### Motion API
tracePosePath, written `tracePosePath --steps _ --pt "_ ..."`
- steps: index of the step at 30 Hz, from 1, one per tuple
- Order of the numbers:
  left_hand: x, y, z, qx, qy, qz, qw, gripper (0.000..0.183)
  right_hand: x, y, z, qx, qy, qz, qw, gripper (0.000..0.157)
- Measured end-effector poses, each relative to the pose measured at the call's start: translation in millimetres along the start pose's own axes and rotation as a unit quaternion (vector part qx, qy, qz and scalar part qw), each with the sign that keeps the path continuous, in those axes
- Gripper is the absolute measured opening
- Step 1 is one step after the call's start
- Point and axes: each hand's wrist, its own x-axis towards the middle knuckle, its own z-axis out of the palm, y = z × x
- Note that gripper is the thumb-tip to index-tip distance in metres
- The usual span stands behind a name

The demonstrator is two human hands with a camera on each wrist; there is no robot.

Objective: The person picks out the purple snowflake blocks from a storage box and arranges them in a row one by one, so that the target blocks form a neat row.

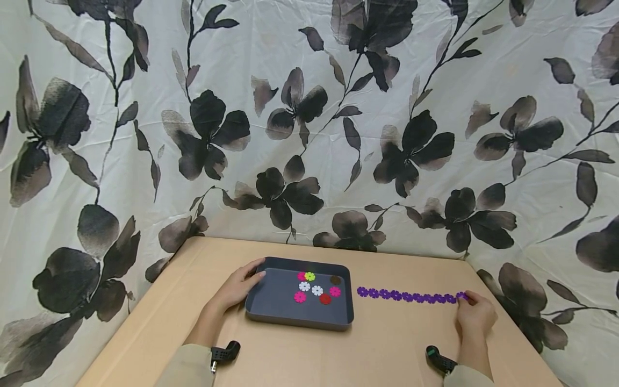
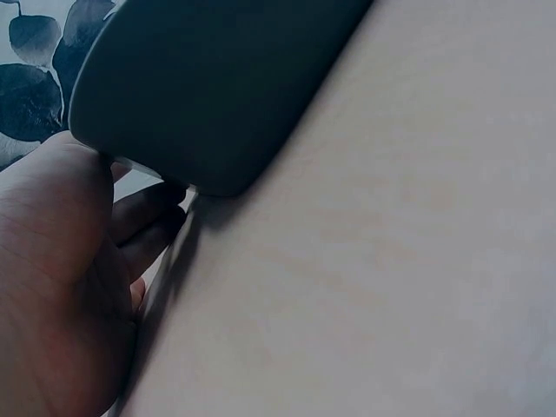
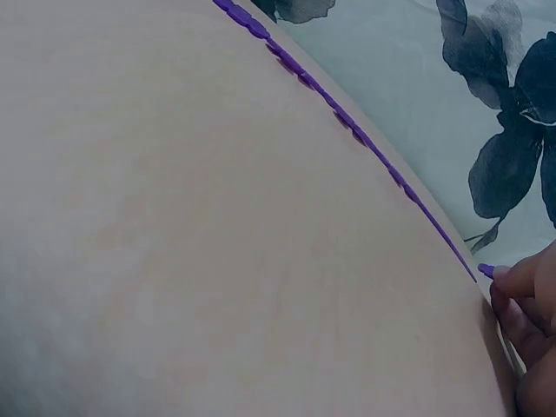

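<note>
A dark grey tray (image 1: 285, 317) sits on the table, with several flower-shaped discs inside: pink, white, yellow-green, red and brown. My left hand (image 1: 235, 286) grips the tray's left side, thumb over the rim. In the left wrist view its fingers (image 2: 148, 213) curl against the underside of the tray (image 2: 200, 95). To the right of the tray runs a row of purple flower discs (image 1: 406, 296). At the row's right end my right hand (image 1: 476, 313) pinches a purple flower disc (image 1: 461, 295). That disc (image 3: 486, 271) shows just past the row's end in the right wrist view.
A light wooden table (image 1: 377, 349) carries everything. Behind it hangs a white cloth (image 1: 358, 161) with dark flowers, down to the table's back edge. Black wrist cameras (image 1: 226, 352) are strapped to both forearms.
</note>
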Motion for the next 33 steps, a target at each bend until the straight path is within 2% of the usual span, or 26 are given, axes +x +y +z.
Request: tracePosePath --steps 14,33 --pt "-1.9 2.0 0.5 0.003 0.004 -0.009 0.9999 0.062 1.0 2.9 1.8 -0.029 -0.004 -0.012 1.000 0.036" --pt "-2.1 2.5 0.3 0.003 0.004 -0.004 1.0000 0.062 -2.7 0.1 0.7 -0.029 -0.014 -0.004 0.999 0.038"
